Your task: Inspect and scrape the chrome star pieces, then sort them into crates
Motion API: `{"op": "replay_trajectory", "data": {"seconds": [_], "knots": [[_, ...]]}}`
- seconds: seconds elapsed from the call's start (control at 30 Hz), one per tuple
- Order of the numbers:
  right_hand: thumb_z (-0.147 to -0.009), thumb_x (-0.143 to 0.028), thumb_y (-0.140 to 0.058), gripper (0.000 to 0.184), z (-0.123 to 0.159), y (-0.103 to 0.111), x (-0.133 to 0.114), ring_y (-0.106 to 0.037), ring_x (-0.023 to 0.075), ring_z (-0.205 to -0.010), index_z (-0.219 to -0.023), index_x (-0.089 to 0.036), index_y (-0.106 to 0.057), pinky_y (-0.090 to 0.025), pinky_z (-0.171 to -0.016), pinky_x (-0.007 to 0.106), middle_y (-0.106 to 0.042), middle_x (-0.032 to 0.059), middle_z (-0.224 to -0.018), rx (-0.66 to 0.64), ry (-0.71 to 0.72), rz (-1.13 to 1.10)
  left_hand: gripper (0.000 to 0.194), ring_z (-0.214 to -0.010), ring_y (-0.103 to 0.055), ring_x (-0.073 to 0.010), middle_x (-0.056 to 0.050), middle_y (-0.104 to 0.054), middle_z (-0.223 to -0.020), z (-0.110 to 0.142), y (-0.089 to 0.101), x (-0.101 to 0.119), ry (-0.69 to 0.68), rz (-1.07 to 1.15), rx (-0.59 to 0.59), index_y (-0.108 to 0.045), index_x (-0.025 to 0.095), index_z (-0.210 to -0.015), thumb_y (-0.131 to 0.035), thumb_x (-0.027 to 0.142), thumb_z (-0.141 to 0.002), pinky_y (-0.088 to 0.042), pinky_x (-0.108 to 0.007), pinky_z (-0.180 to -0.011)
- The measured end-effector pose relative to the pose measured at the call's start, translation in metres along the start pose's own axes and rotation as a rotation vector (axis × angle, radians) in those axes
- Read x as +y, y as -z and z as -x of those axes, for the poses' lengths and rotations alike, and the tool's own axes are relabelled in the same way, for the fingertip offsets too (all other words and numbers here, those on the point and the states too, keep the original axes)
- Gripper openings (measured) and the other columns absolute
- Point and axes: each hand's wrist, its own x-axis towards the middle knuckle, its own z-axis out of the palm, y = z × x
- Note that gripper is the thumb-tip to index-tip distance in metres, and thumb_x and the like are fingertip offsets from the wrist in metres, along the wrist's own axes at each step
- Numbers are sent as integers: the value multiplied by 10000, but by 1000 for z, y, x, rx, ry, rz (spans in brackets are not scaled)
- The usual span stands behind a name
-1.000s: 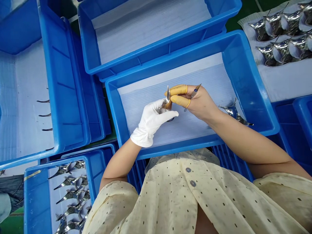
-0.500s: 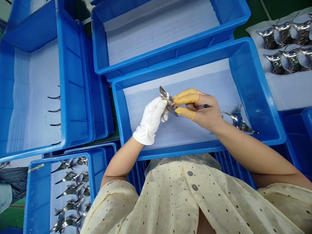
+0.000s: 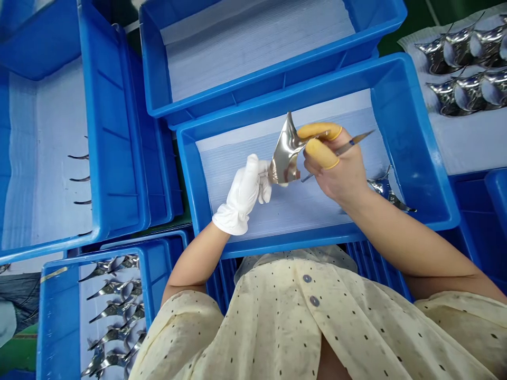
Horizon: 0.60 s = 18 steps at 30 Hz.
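Observation:
A shiny curved metal piece [image 3: 285,150] with pointed ends is held up above the blue bin in front of me. My right hand [image 3: 336,158], in yellow finger cots, pinches its narrow right end between thumb and finger. A thin pointed tool [image 3: 361,137], its exact kind unclear, also lies through that hand. My left hand [image 3: 247,184], in a white glove, is at the piece's lower left edge; its fingers reach partly behind it, and its thumb points up. Another metal piece [image 3: 382,187] rests at the bin's right end, partly behind my right wrist.
The blue bin [image 3: 317,235] under my hands has a white liner. Another lined bin [image 3: 257,95] stands beyond it. Stacked bins [image 3: 114,132] rise on the left. Rows of metal pieces fill a lower-left bin [image 3: 59,316], and more metal pieces [image 3: 455,97] lie on white sheeting at right.
The metal piece has been turned and raised, so its broad face shows. My right hand has moved slightly right and up, with the tool's tip now swung out. My left thumb has lifted.

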Motion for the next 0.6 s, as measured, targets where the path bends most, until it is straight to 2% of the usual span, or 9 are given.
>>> {"op": "replay_trajectory", "data": {"seconds": [0.07, 0.17, 0.23, 0.27, 0.33, 0.4, 0.5, 0.6], "knots": [[-877, -493, -891, 329, -4, 2, -4, -176, 58, -461, -1052, -265, -730, -166, -430, 241, -352, -104, -602, 8, -159, -110, 936, -445, -533, -129, -75, -680, -635, 1, -2, 2, 33, 7, -21, -716, 182, -797, -245, 974, -961, -401, -276, -399], [-817, -515, -914, 412, -9, 4, -7, -168, 55, -463, -1048, -256, -692, -131, -427, 238, -321, -112, -607, 5, -330, -181, 970, -451, -537, -135, -84, -683, -629, 3, -2, 5, 30, 0, -34, -692, 194, -750, -190, 1004, -931, -401, -280, -399], [-791, -522, -923, 439, -10, 5, -6, -168, 53, -462, -1030, -245, -680, -124, -424, 242, -338, -115, -606, 8, -391, -192, 929, -447, -506, -126, -77, -692, -649, 4, 1, 6, -13, -4, -61, -710, 195, -774, -259, 990, -941, -385, -284, -407], [-790, -524, -924, 444, -9, 4, -6, -175, 52, -462, -1024, -241, -675, -133, -422, 245, -362, -114, -612, 16, -399, -188, 871, -445, -481, -117, -69, -700, -668, 4, 2, 5, -38, -16, -80, -725, 195, -801, -358, 973, -940, -373, -284, -412], [-802, -529, -922, 441, -8, 4, -7, -202, 47, -468, -1014, -235, -672, -166, -423, 251, -457, -98, -657, 48, -360, -159, 687, -474, -454, -104, -44, -711, -712, 3, 6, 3, -78, -86, -97, -746, 199, -847, -660, 880, -878, -361, -277, -440], [-813, -533, -920, 426, -5, 2, -8, -245, 44, -480, -995, -233, -677, -203, -425, 257, -560, -69, -730, 86, -277, -102, 528, -545, -477, -109, -24, -711, -745, 1, 9, 1, -94, -189, -71, -747, 207, -850, -896, 707, -772, -371, -265, -488], [-799, -525, -937, 404, -4, 0, -11, -417, 68, -550, -967, -238, -708, -310, -444, 260, -656, -16, -838, 134, -140, -16, 401, -626, -517, -129, -20, -721, -788, -1, 9, -2, -84, -281, -19, -755, 211, -841, -955, 549, -758, -388, -262, -535], [-783, -542, -951, 402, -4, 0, -11, -645, 146, -773, -947, -251, -727, -493, -548, 285, -703, 33, -931, 150, -57, 46, 325, -632, -507, -131, -27, -737, -828, -2, 7, -3, -76, -298, -34, -799, 212, -882, -916, 506, -805, -404, -267, -552]]}}
